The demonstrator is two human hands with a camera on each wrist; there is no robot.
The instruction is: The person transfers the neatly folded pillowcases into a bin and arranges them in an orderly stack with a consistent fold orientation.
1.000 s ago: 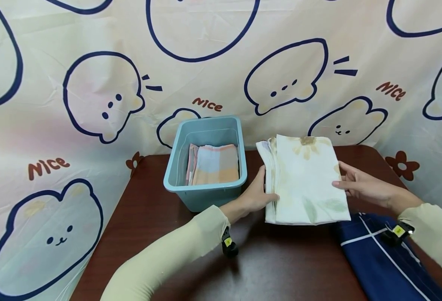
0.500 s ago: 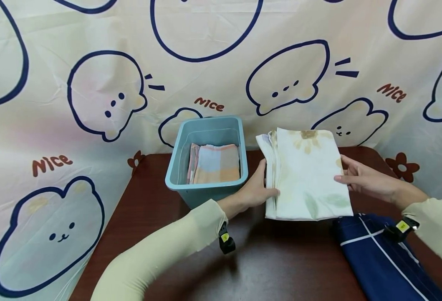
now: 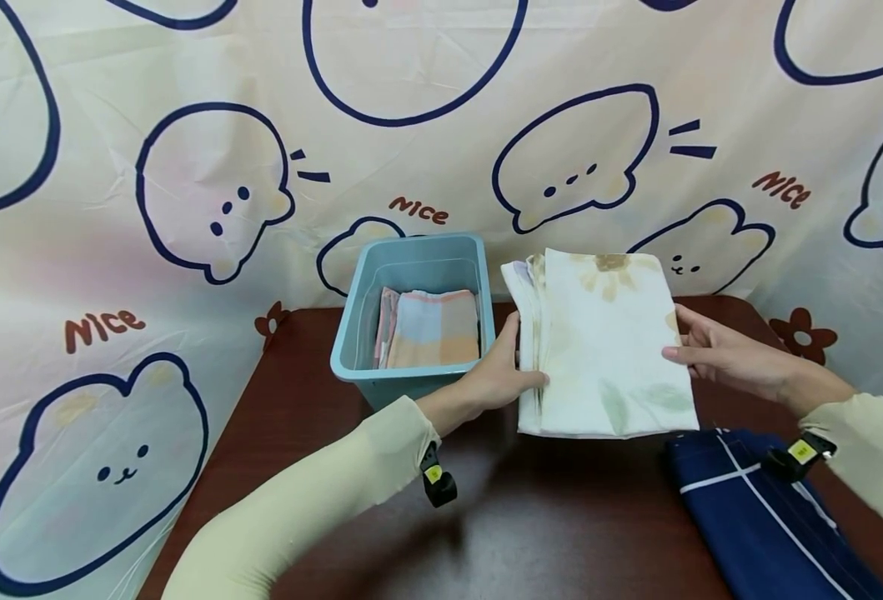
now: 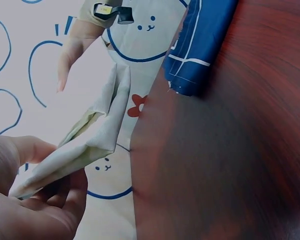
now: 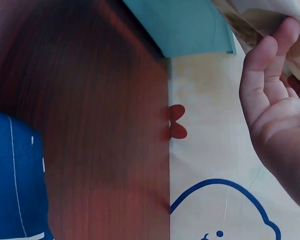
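A folded white cloth (image 3: 606,350) with a pale flower and leaf print is held up above the table between both hands. My left hand (image 3: 497,375) grips its layered left edge, thumb on the front face and fingers behind. On the opposite edge, my right hand (image 3: 734,358) pinches the cloth, with the thumb in front. The left wrist view shows the folded layers of the cloth (image 4: 102,120) lying between thumb and fingers. In the right wrist view, fingers of the right hand (image 5: 280,105) curl behind the cloth's edge.
Just left of the cloth stands a blue-green plastic bin (image 3: 411,372) containing folded checked cloths (image 3: 433,329). A folded navy cloth (image 3: 764,517) with white lines lies at the table's right. Behind the brown table (image 3: 561,533) hangs a printed curtain (image 3: 411,150).
Both hands have lifted the white cloth a little, and in the last half second it has shifted slightly left toward the bin. The bin and the navy cloth stay put.
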